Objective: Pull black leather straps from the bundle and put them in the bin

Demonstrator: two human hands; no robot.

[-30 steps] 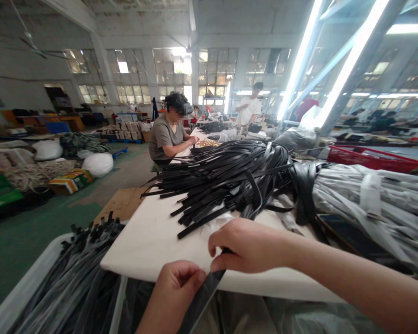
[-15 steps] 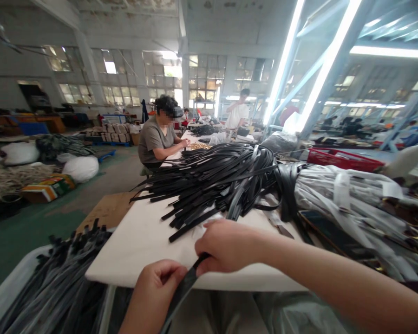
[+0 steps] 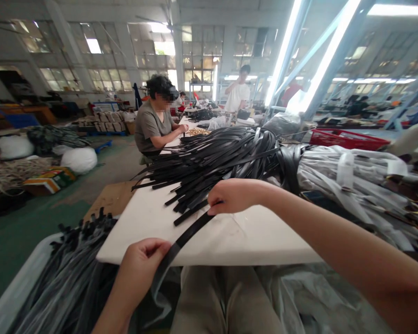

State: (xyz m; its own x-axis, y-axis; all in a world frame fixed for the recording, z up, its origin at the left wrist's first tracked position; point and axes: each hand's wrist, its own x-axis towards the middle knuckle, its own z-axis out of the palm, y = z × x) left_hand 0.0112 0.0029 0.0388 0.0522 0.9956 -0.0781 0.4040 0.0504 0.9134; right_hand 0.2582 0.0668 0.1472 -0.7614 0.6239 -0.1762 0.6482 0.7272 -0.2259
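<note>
Factory hall with tall windows across the upper frame; at centre, a white table (image 3: 153, 222) bears a heap of black straps (image 3: 223, 162), with a seated co-worker (image 3: 153, 123) behind it at upper left. Right hand (image 3: 235, 195) pinches the upper end of one black strap (image 3: 191, 230), while the left hand (image 3: 139, 262), fingers curled shut, grips its lower end at lower centre. Judged risk: a loose pinch could let the taut strap slip, or snag the heap just beside it.

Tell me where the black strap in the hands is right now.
In the head view, the black strap runs diagonally over the white table's near edge, from the left hand up to the right hand, just before the pile of black straps.
</note>
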